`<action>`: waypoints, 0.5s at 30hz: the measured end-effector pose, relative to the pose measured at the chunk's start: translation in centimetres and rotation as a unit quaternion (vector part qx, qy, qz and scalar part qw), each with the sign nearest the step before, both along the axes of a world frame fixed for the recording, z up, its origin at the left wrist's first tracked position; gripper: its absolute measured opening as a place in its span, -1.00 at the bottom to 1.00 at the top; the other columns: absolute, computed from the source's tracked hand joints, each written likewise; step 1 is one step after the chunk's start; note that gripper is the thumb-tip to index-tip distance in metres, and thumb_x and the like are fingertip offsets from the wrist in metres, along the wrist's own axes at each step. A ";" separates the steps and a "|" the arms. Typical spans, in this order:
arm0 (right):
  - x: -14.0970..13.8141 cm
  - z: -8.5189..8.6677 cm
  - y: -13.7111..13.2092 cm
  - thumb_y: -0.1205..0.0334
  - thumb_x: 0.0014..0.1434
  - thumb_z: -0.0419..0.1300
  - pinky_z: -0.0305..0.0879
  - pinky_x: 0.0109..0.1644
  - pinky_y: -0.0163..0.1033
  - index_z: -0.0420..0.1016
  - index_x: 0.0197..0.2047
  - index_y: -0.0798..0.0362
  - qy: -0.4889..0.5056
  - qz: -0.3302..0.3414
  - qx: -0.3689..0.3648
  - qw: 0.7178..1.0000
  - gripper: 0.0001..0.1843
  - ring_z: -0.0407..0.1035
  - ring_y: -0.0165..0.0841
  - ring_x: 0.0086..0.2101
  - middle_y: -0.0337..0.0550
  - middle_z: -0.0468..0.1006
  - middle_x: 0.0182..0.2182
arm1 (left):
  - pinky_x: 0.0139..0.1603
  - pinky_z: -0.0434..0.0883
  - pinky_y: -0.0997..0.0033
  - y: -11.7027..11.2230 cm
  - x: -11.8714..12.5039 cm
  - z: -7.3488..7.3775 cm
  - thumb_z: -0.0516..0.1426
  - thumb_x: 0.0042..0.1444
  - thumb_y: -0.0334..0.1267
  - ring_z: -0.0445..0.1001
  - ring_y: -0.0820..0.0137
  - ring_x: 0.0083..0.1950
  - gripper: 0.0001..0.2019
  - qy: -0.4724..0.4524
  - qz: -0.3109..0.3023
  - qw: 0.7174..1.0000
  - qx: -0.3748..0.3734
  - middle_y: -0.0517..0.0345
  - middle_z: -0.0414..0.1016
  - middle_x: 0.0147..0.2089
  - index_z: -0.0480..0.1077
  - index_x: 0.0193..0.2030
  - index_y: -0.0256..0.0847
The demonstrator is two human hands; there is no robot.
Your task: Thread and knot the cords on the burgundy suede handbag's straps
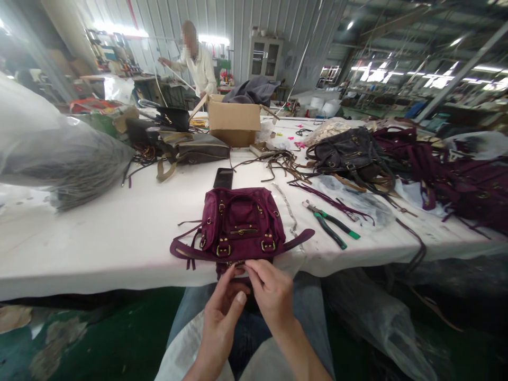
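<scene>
A burgundy handbag [246,214] with brass buckles and a small front zip lies near the table's front edge. Its strap [298,241] sticks out to the right. At the bag's near edge, my right hand [273,291] pinches a small brass-coloured part, perhaps zip hardware. My left hand [224,307] curls its fingers against the same edge from the left, its thumb standing apart. What exactly lies between the fingertips is too small to make out. Pliers with green-and-black handles [331,225] rest right of the bag, and a dark phone [223,178] is partly behind it.
Burgundy cords [337,202] and a dark grey handbag [345,151] lie to the right, beside piled burgundy bags [460,169]. A cardboard box [234,123] and a grey-brown bag [202,149] stand farther back. Large plastic sacking [59,143] bulges at left. Another person [200,69] stands behind.
</scene>
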State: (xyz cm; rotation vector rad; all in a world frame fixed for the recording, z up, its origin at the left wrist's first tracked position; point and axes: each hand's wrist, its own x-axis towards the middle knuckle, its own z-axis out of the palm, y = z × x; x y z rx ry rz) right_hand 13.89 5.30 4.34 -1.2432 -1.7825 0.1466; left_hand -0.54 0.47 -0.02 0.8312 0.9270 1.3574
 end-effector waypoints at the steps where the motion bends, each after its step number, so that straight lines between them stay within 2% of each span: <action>1: 0.0 0.0 0.0 0.37 0.52 0.22 0.46 -0.08 -0.27 0.65 0.04 0.01 -0.021 -0.002 0.012 1.000 -0.82 0.64 -0.30 -0.22 -0.14 0.73 -0.18 | 0.15 0.60 0.31 0.1 0.0 0.1 0.34 0.32 -0.14 0.65 0.26 0.09 -0.38 0.003 -0.002 1.000 0.000 -0.01 0.59 0.31 0.37 0.49 0.05; 3: 0.1 -0.1 -0.1 0.39 0.52 0.20 0.44 -0.08 -0.26 0.64 0.07 0.01 -0.052 -0.009 0.034 0.998 -0.80 0.65 -0.30 -0.22 -0.12 0.73 -0.15 | 0.15 0.61 0.31 0.3 0.1 0.4 0.34 0.32 -0.13 0.66 0.25 0.10 -0.40 0.017 0.004 1.000 -0.001 -0.01 0.60 0.31 0.39 0.47 0.04; 6: 0.1 -0.2 -0.1 0.38 0.53 0.18 0.42 -0.09 -0.23 0.64 0.07 0.01 -0.066 -0.015 0.044 0.997 -0.79 0.65 -0.29 -0.22 -0.12 0.74 -0.13 | 0.05 0.65 0.35 0.9 0.3 0.9 0.36 0.28 -0.07 0.70 0.23 0.03 -0.45 0.062 0.035 0.997 -0.012 -0.03 0.68 0.20 0.48 0.38 -0.06; 11: 0.2 -0.3 -0.2 0.37 0.54 0.16 0.40 -0.11 -0.23 0.63 0.07 0.01 -0.059 -0.004 0.044 0.997 -0.78 0.64 -0.28 -0.21 -0.12 0.74 -0.12 | -0.07 0.67 0.37 2.3 0.2 2.6 0.39 0.21 0.05 0.74 0.19 -0.12 -0.57 0.171 0.075 0.982 -0.026 -0.03 0.78 -0.05 0.67 0.10 -0.17; 15: 0.2 0.0 0.0 0.34 0.53 0.19 0.39 -0.13 -0.23 0.64 0.06 0.00 -0.056 0.003 0.045 0.997 -0.81 0.63 -0.28 -0.22 -0.13 0.74 -0.12 | -0.27 0.58 0.45 3.3 0.0 4.4 0.31 0.28 0.08 0.68 0.27 -0.33 -0.65 0.272 0.096 0.958 -0.007 0.08 0.73 -0.34 0.72 -0.13 -0.19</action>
